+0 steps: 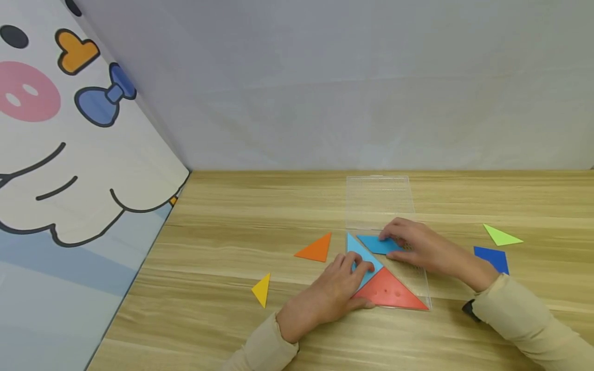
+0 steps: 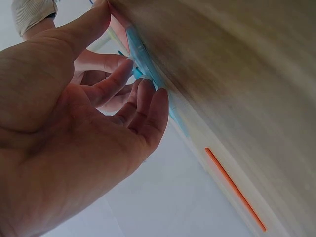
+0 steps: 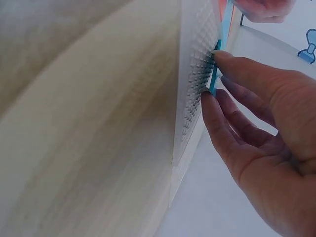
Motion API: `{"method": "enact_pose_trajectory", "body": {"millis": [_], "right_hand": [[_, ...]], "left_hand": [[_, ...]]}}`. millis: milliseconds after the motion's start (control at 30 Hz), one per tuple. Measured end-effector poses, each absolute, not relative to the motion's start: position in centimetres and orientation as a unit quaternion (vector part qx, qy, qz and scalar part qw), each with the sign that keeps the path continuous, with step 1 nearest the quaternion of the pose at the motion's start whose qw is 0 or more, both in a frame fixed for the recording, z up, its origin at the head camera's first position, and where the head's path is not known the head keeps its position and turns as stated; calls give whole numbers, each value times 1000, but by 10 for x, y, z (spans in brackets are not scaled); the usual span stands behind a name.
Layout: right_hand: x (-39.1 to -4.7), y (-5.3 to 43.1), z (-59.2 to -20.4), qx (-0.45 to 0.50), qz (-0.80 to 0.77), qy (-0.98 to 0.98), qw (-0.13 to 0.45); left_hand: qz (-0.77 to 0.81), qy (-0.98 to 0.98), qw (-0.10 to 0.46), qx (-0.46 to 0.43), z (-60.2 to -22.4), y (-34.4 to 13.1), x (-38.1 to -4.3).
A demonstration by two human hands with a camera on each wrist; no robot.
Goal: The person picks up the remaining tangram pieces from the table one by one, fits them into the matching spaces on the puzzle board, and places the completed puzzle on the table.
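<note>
My right hand point(image 1: 419, 247) pinches a blue parallelogram tile point(image 1: 378, 245) between thumb and fingers. In the right wrist view the tile point(image 3: 215, 74) shows edge-on between the fingertips, tilted over the bumpy floor of a clear plastic tray point(image 3: 190, 98). My left hand point(image 1: 331, 288) has its bent fingertips on a light blue triangle point(image 1: 357, 248) lying in the tray. Its thumb lies by the tray's front edge, beside a large red triangle point(image 1: 392, 289). The two triangles meet along one side and fill the tray's left and front parts.
The tray's clear lid point(image 1: 378, 201) lies folded back behind it. Left of the tray are an orange triangle point(image 1: 317, 249) and a yellow triangle point(image 1: 262, 290). To the right lie a lime green triangle point(image 1: 501, 235) and a dark blue tile point(image 1: 494, 257), partly behind the right forearm.
</note>
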State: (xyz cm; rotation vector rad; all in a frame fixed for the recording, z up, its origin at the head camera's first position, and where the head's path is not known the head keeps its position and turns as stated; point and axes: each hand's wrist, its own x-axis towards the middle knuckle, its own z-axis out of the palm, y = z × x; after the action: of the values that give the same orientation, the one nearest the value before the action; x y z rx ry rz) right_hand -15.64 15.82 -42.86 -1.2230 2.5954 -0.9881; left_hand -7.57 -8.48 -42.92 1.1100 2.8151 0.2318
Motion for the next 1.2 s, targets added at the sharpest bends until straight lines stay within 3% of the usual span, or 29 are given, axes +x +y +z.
{"method": "enact_pose_trajectory", "body": {"millis": [1200], "right_hand": [[-154,147,-433,-425,-297,855,14]], "left_hand": [[80,921,22,381,-431,-86,-76]]}}
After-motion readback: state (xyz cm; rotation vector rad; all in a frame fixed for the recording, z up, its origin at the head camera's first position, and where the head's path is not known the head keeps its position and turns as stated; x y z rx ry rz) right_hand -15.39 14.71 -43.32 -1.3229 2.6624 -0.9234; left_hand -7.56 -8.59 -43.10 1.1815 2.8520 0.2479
